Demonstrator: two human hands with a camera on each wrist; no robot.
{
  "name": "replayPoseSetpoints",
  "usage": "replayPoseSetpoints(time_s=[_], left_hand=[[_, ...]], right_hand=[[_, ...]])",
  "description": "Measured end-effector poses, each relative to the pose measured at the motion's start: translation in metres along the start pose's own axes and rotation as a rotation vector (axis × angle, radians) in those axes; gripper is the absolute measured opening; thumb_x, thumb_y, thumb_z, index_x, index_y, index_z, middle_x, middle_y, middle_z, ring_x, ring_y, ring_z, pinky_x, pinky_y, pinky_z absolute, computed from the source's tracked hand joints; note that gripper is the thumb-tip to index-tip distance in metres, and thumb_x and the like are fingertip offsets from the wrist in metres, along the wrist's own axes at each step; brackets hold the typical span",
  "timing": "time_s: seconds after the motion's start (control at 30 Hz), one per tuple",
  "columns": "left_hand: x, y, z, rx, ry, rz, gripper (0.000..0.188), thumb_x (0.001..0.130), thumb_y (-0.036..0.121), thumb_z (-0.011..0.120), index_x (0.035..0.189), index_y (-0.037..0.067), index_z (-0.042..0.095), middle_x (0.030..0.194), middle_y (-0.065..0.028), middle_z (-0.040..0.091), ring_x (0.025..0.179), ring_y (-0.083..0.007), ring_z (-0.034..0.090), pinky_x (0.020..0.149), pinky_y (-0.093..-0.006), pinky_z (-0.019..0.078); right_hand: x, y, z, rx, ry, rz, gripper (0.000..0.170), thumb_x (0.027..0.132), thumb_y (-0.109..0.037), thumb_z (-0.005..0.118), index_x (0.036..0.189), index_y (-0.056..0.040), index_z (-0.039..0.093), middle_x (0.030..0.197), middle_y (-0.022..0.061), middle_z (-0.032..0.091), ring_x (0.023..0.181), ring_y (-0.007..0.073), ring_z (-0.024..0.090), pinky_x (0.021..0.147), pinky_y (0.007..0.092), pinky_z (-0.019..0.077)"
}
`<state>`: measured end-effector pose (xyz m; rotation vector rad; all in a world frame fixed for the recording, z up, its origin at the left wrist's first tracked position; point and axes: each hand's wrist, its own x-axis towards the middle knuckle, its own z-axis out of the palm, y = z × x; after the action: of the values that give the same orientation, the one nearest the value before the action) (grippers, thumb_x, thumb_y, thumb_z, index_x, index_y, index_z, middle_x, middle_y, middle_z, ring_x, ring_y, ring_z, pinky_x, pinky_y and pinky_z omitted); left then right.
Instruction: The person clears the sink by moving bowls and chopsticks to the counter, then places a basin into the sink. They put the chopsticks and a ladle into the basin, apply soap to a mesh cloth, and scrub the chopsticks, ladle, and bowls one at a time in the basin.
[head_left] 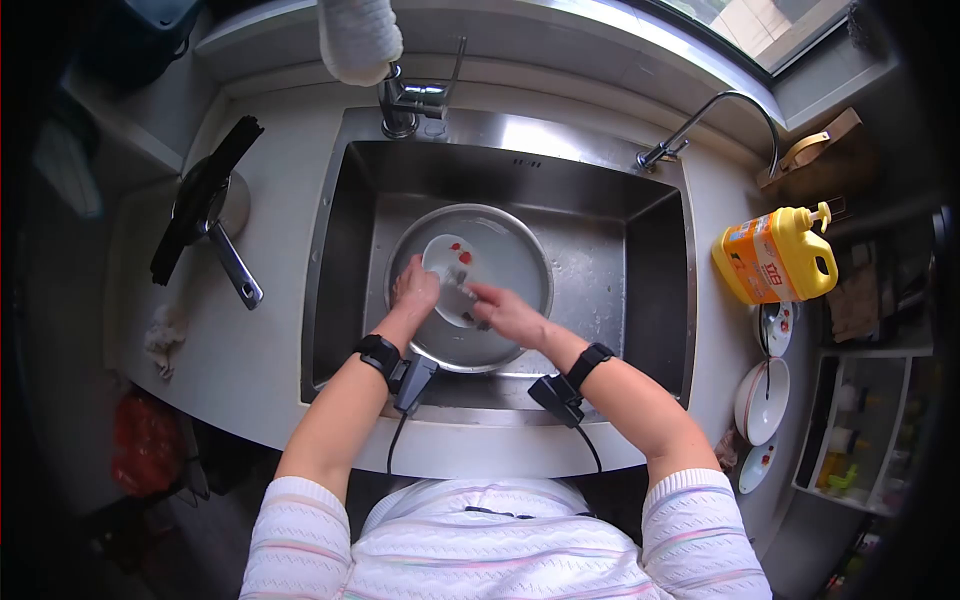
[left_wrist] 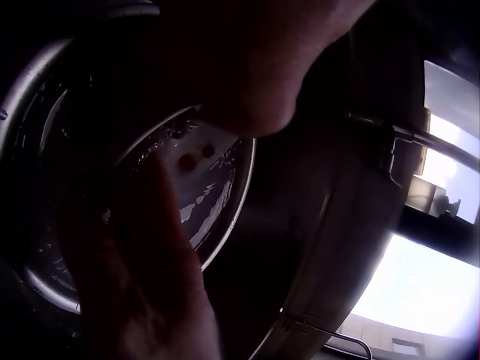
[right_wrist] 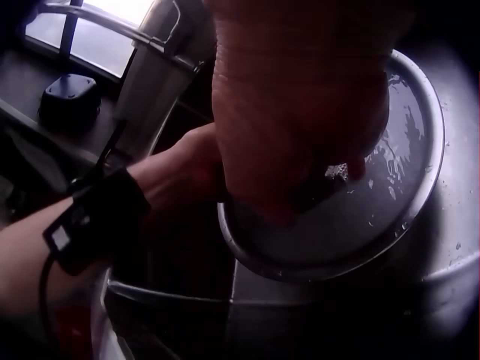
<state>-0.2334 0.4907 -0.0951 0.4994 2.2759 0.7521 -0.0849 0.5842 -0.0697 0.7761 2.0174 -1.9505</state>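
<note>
White dish [head_left: 447, 263] with red marks sits in a metal basin [head_left: 547, 275] of water [head_left: 508, 242] inside the sink [head_left: 592, 300], the left hand's [head_left: 415, 290] fingers gripping its edge, the right hand's [head_left: 512, 316] pinching a silvery scrubber [right_wrist: 337, 172].

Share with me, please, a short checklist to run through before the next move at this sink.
1. Basin inside the sink: ok.
2. Left hand steadying the red-patterned plate: ok, it holds the left edge.
3. Plate lifted clear of the basin: not ok, it lies within the rim.
4. What the right hand holds: cannot tell; fingers and blur hide it.
5. Yellow pump bottle outside the sink: ok, on the right.
6. Bottle's fill level: cannot tell.
</note>
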Motion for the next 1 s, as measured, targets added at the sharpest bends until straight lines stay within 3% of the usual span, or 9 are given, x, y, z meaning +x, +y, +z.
replayPoseSetpoints(time_s=[0.1, 0.13, 0.23, 0.37, 0.5, 0.6, 0.73, 0.83, 1.0], left_hand=[[0.012, -0.011, 0.008, 0.008, 0.073, 0.015, 0.045, 0.074, 0.015, 0.042, 0.117, 0.003, 0.044, 0.113, -0.0252, 0.050, 0.107, -0.0394, 0.048, 0.087, -0.0463, 0.0414], [0.017, -0.015, 0.009, -0.172, -0.049, -0.080, 0.043, 0.074, 0.014, 0.043, 0.116, 0.002, 0.045, 0.109, -0.0244, 0.052, 0.104, -0.0396, 0.049, 0.079, -0.0485, 0.0455], [0.010, -0.010, 0.007, -0.484, -0.251, -0.240, 0.042, 0.075, 0.014, 0.045, 0.115, 0.001, 0.045, 0.104, -0.0207, 0.053, 0.100, -0.0369, 0.052, 0.066, -0.0497, 0.0499], [0.015, -0.014, 0.023, -0.890, -0.285, -0.372, 0.046, 0.078, 0.018, 0.047, 0.122, 0.005, 0.037, 0.108, -0.0167, 0.047, 0.096, -0.0358, 0.052, 0.058, -0.0524, 0.0502], [0.021, -0.019, 0.035, -0.716, -0.149, -0.266, 0.049, 0.082, 0.025, 0.044, 0.125, 0.005, 0.031, 0.120, -0.0196, 0.041, 0.103, -0.0408, 0.046, 0.060, -0.0565, 0.0503], [0.015, -0.012, 0.020, -0.775, -0.319, -0.386, 0.050, 0.085, 0.031, 0.042, 0.129, 0.011, 0.027, 0.121, -0.0196, 0.039, 0.103, -0.0434, 0.046, 0.058, -0.0617, 0.0483], [0.001, 0.002, 0.029, -0.856, -0.200, -0.367, 0.051, 0.085, 0.030, 0.043, 0.130, 0.012, 0.026, 0.121, -0.0193, 0.039, 0.106, -0.0422, 0.044, 0.060, -0.0623, 0.0474], [0.003, -0.008, 0.035, -0.832, -0.215, -0.346, 0.051, 0.085, 0.028, 0.042, 0.131, 0.013, 0.024, 0.123, -0.0192, 0.038, 0.107, -0.0428, 0.042, 0.063, -0.0633, 0.0462], [-0.007, 0.007, 0.022, -0.826, -0.300, -0.378, 0.049, 0.087, 0.026, 0.041, 0.131, 0.012, 0.024, 0.116, -0.0200, 0.043, 0.095, -0.0411, 0.051, 0.058, -0.0583, 0.0502]], right_hand=[[0.000, 0.026, 0.036, -0.530, -0.036, -0.147, 0.047, 0.082, -0.010, 0.045, 0.128, -0.0049, 0.037, 0.114, 0.0110, 0.051, 0.109, 0.0214, 0.046, 0.090, 0.0432, 0.0368], [0.001, 0.035, 0.041, -0.907, 0.051, -0.217, 0.048, 0.081, -0.009, 0.045, 0.128, -0.0053, 0.037, 0.119, 0.0118, 0.048, 0.115, 0.0242, 0.042, 0.093, 0.0483, 0.0335], [0.019, 0.050, 0.018, -1.187, 0.052, -0.114, 0.042, 0.078, -0.010, 0.046, 0.120, -0.0054, 0.045, 0.127, 0.0123, 0.043, 0.124, 0.0275, 0.032, 0.093, 0.0567, 0.0289], [0.044, -0.001, 0.015, -0.950, -0.184, 0.107, 0.026, 0.077, -0.009, 0.045, 0.100, -0.0028, 0.056, 0.108, 0.0172, 0.056, 0.103, 0.0339, 0.051, 0.086, 0.0418, 0.0416], [0.043, 0.015, 0.035, -0.528, 0.073, -0.117, 0.027, 0.077, -0.013, 0.049, 0.100, -0.0033, 0.058, 0.089, 0.0215, 0.059, 0.083, 0.0369, 0.057, 0.078, 0.0378, 0.0458], [0.029, 0.055, 0.010, -0.932, 0.028, -0.319, 0.022, 0.075, -0.014, 0.051, 0.091, -0.0023, 0.061, 0.081, 0.0197, 0.061, 0.080, 0.0369, 0.058, 0.071, 0.0427, 0.0459], [0.035, -0.003, 0.014, -0.791, -0.037, -0.103, 0.024, 0.076, -0.016, 0.052, 0.095, -0.0053, 0.059, 0.078, 0.0193, 0.061, 0.077, 0.0378, 0.058, 0.070, 0.0435, 0.0454], [0.043, 0.034, 0.028, -0.673, 0.005, -0.175, 0.022, 0.076, -0.016, 0.052, 0.094, -0.0060, 0.060, 0.080, 0.0214, 0.060, 0.079, 0.0376, 0.058, 0.071, 0.0430, 0.0453], [0.023, 0.045, 0.001, -1.058, -0.067, -0.217, 0.022, 0.077, -0.017, 0.051, 0.093, -0.0054, 0.059, 0.084, 0.0226, 0.059, 0.081, 0.0377, 0.057, 0.072, 0.0426, 0.0455]])
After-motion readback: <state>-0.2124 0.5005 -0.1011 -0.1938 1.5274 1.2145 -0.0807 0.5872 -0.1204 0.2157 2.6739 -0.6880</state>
